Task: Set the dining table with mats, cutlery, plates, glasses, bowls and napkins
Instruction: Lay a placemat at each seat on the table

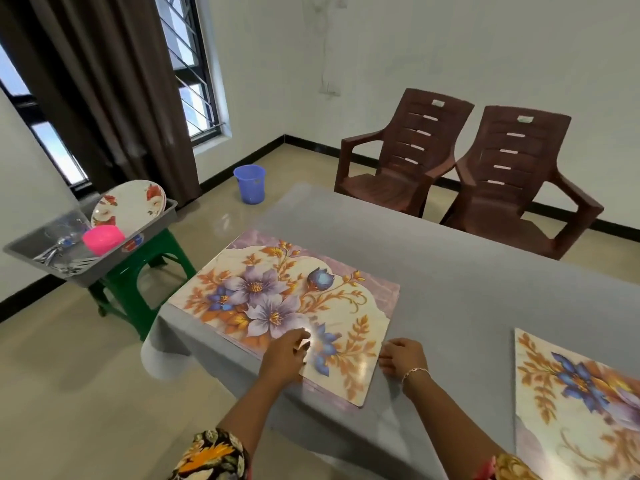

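Note:
A floral mat [287, 299] lies at the near left corner of the grey table [467, 292]. My left hand [285, 355] rests on the mat's near edge with its fingers spread loosely. My right hand [401, 356] sits at the mat's right edge, fingers curled against the table; whether it pinches the edge I cannot tell. A second floral mat [575, 403] lies at the near right. Off the table, a grey tray [162, 220] on a green stool [138, 289] holds floral plates [130, 202], a pink bowl [103, 239], glasses and cutlery [55, 252].
Two brown plastic chairs [408, 157] [516, 178] stand at the table's far side. A blue bucket [250, 183] sits on the floor near the curtain [104, 91] and window. Tiled floor lies between the stool and the table.

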A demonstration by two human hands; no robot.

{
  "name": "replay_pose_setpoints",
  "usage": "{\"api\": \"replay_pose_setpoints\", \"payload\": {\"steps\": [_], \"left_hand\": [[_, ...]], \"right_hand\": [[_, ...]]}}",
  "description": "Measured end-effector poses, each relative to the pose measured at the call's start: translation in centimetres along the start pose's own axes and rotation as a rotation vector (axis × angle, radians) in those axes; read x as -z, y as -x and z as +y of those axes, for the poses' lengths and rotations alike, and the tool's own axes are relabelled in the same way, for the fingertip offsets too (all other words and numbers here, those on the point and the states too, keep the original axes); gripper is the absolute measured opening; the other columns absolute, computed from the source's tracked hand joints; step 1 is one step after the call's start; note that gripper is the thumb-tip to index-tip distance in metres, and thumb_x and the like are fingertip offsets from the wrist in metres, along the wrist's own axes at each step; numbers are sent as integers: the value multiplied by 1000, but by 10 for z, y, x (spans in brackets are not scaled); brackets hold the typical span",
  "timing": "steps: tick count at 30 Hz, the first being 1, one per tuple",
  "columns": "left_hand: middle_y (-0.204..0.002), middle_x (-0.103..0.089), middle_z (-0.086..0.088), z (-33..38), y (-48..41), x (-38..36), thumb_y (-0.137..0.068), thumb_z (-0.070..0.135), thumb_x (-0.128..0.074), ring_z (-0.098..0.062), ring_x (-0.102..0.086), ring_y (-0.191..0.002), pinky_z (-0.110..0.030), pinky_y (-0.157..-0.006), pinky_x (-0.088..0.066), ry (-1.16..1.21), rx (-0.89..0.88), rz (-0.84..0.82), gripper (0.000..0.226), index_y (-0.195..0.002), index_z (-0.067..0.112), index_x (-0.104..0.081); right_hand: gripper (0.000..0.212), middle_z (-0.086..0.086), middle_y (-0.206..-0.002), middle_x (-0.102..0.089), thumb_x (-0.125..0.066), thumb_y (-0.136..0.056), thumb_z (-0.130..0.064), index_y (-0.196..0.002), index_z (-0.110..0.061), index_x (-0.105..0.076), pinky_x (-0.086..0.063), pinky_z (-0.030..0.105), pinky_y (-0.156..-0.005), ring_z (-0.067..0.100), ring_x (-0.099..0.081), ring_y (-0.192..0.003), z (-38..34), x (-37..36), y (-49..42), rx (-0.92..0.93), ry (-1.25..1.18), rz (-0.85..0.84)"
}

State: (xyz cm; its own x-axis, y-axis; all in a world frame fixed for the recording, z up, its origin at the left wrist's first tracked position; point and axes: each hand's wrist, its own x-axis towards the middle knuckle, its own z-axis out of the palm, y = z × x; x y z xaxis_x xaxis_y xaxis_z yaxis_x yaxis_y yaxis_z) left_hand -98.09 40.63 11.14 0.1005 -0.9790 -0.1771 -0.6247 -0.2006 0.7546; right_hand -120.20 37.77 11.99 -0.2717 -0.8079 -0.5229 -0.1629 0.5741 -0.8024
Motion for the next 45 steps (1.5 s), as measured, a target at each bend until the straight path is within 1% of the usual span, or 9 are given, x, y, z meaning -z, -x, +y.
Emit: {"api": "replay_pose_setpoints", "payload": {"steps": [4, 8, 16, 21, 24, 28, 31, 33, 45], "left_hand": [[-119, -66, -5, -7, -3, 7, -90, 5, -51, -20, -61, -108, -20, -84, -45, -20, -5, -82, 37, -124, 16, -60], [-119, -66, -1, -6, -7, 13, -89, 14, -58, -16, -61, -108, -16, -82, -43, 4, -4, -97, 36, -124, 17, -59], [-132, -53, 5, -4, -10, 27, -67, 49, -77, -13, -52, -116, -14, -84, -37, -252, -234, -264, 83, -137, 21, -42], [-137, -48, 1, 7, -10, 24, -73, 54, -33, -21, -52, -117, -27, -86, -44, -532, -316, -301, 70, -138, 31, -43], [-135, -52, 1, 7, -13, 26, -81, 42, -43, -22, -52, -117, -27, -87, -43, -475, -307, -315, 56, -134, 27, -51], [-128, -59, 1, 8, -16, 27, -90, 37, -56, -21, -55, -112, -23, -81, -41, -423, -301, -308, 38, -126, 24, -57], [-126, -61, -2, 14, -14, 29, -89, 43, -57, -23, -55, -112, -20, -76, -35, -371, -274, -328, 40, -122, 21, -61], [-125, -62, -3, 16, -15, 31, -88, 48, -57, -23, -57, -110, -20, -76, -36, -340, -243, -359, 45, -123, 21, -60], [-124, -61, -8, 14, -26, 38, -90, 20, -52, -24, -57, -107, -26, -86, -44, -317, -161, -437, 39, -128, 24, -57]], "right_hand": [[19, 16, -69, -65, -66, -82, -16, -66, -8, -61, -54, 45, -73, 34, -62, -68, -3, -18, 1, 25, 124, 104], [8, 13, -84, -64, -61, -85, -14, -80, -8, -60, -48, 34, -74, 31, -60, -81, -15, -26, 6, 88, 216, 181], [23, 15, -80, -66, -41, -97, -22, -89, -10, -59, -54, 28, -53, 28, -64, -68, -41, -34, 23, -83, -474, -19], [10, 14, -83, -63, -50, -92, -5, -93, -4, -60, -52, 29, -51, 26, -59, -68, -26, -34, 11, -71, -321, 106], [7, 11, -92, -60, -57, -85, -8, -90, -9, -61, -50, 40, -75, 33, -58, -88, -16, -29, 3, -74, -164, 272], [12, 12, -75, -54, -45, -84, -6, -78, -8, -56, -37, 29, -54, 25, -48, -61, -14, -29, -9, -152, -207, 248], [22, 15, -97, -58, -42, -90, -6, -103, -1, -59, -44, 37, -72, 34, -56, -88, -18, -28, -8, -137, -187, 338], [27, 15, -94, -61, -39, -92, -7, -111, 0, -58, -45, 34, -65, 30, -56, -79, -20, -28, -7, -148, -237, 311], [31, 8, -53, -35, -36, -89, 1, -60, -7, -44, -27, 19, -43, 18, -30, -42, -26, -25, -2, -232, -312, 188]]}}
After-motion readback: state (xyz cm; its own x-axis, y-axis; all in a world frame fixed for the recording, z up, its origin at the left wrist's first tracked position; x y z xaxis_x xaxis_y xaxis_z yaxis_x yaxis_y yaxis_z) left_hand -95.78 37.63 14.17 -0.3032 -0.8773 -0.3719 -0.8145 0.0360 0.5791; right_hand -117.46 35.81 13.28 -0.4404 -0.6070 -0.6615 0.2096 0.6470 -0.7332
